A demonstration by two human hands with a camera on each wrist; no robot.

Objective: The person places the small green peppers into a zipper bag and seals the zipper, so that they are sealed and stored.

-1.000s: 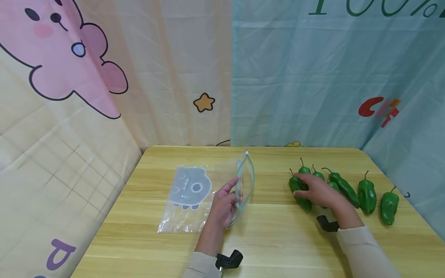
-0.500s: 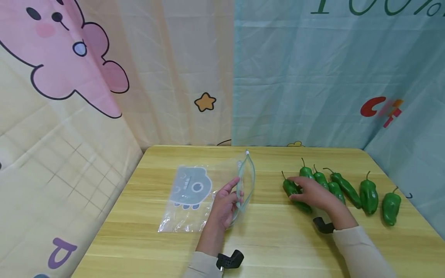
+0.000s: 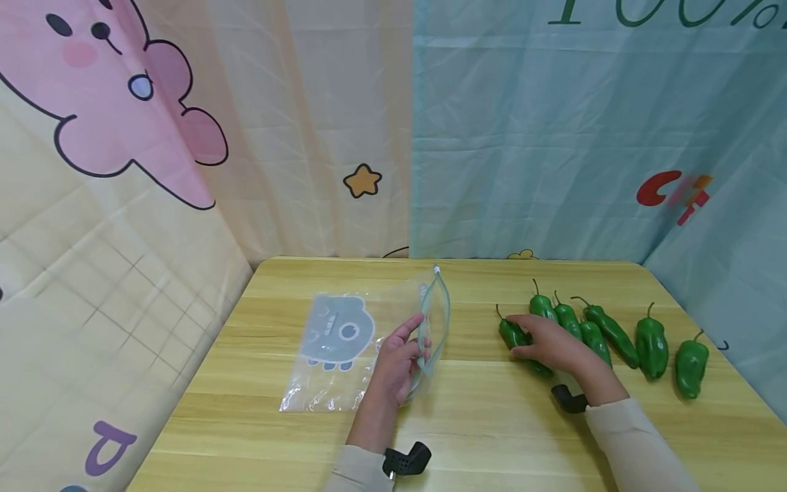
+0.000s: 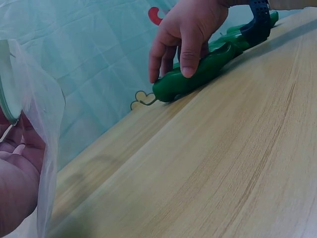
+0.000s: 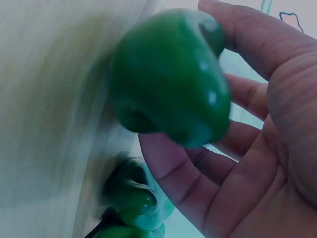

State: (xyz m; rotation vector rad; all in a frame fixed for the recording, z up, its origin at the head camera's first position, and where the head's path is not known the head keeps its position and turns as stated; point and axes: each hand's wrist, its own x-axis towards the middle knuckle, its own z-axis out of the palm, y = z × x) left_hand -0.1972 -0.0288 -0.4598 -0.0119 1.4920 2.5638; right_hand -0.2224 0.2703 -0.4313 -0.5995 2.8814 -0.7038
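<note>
In the head view, my left hand (image 3: 396, 362) holds the mouth of a clear zip bag (image 3: 393, 301) that lies flat, its blue-green zip edge raised and gaping to the right. A grey-blue cartoon is printed on the bag. Right of it, my right hand (image 3: 550, 345) grips the leftmost green pepper (image 3: 512, 333) between thumb and fingers, from above. The right wrist view has this pepper (image 5: 168, 79) close up, thumb on one side and fingers on the other. It lies on or just over the table; I cannot tell which.
Several more green peppers (image 3: 652, 347) lie in a loose row to the right, some partly behind my right hand. The wooden table (image 3: 246, 444) ends at printed curtains (image 3: 307, 137) behind and at both sides.
My right hand has shifted left with the leftmost pepper, drawing it apart from the others. In the last half second it moved only slightly. My left hand and the bag stay put.
</note>
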